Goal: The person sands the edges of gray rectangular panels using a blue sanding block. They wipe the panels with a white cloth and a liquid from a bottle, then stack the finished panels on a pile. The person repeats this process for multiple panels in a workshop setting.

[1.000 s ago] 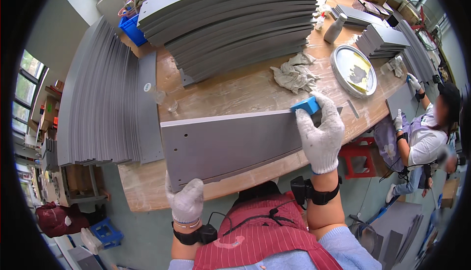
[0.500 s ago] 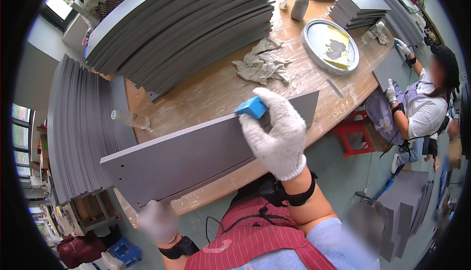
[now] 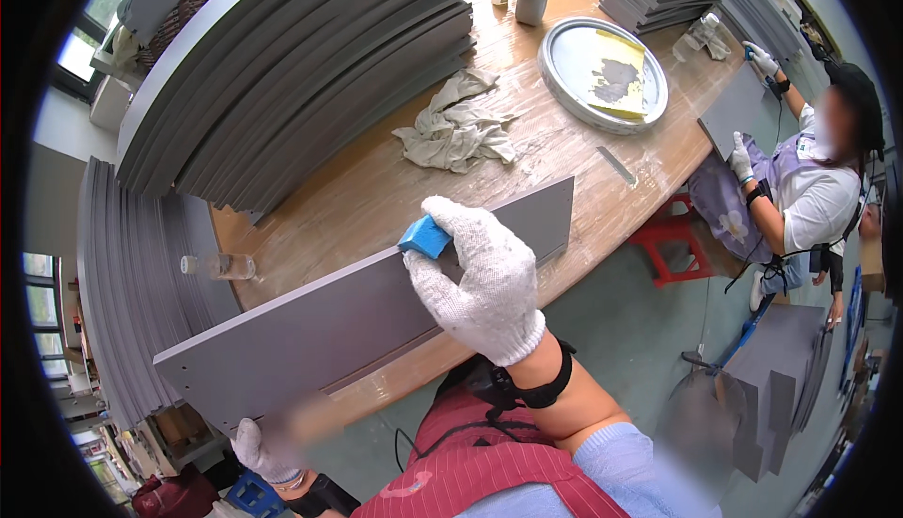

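Note:
A long grey panel (image 3: 310, 334) stands tilted on its long edge along the table's near side, with small holes at its left end. In my right hand (image 3: 489, 283), in a white knit glove, a blue sanding block (image 3: 424, 237) is pinched between thumb and fingers. The block rests on the panel's upper edge, right of the middle. My left hand (image 3: 265, 452), also gloved, grips the panel's lower left corner; part of that hand is blurred.
The wooden table (image 3: 329, 264) bears a crumpled rag (image 3: 456, 127), a clear bottle (image 3: 221, 267), a round lid (image 3: 555, 85) with yellow sandpaper and a tall panel stack (image 3: 301, 76). A co-worker (image 3: 800, 189) handles another panel at right, near a red stool (image 3: 670, 245).
My view has swung, so the scene sits further left and lower. My right hand with the sanding block has slid slightly left along the panel's edge. The left hand stays at the corner.

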`<action>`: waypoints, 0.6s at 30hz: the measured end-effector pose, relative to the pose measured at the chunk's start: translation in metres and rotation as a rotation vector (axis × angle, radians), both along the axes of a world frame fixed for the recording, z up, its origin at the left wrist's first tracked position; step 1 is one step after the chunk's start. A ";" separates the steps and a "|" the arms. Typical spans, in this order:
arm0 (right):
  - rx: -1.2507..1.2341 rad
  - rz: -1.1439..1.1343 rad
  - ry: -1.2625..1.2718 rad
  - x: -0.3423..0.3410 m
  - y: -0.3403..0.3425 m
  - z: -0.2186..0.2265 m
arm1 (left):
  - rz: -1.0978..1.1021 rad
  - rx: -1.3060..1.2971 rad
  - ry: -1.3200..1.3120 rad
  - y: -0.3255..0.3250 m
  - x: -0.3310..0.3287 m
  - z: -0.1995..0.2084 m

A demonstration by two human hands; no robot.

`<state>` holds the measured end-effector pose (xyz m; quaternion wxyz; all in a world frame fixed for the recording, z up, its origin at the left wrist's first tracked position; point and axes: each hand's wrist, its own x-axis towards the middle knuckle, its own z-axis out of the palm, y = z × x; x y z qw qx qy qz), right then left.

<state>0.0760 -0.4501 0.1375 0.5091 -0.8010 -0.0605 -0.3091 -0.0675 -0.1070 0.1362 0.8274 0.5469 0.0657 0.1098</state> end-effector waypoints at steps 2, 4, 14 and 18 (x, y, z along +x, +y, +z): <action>0.012 -0.041 0.042 0.003 -0.012 -0.012 | 0.083 0.006 0.029 -0.003 -0.001 0.001; -0.020 -0.099 0.078 0.004 -0.032 -0.023 | 0.195 0.014 0.074 -0.003 -0.002 0.000; -0.213 -0.617 0.448 0.032 -0.195 -0.142 | -0.028 -0.020 0.049 -0.004 0.004 0.003; 0.692 -0.424 0.467 0.052 -0.203 -0.167 | 0.098 -0.078 0.123 -0.007 0.005 -0.008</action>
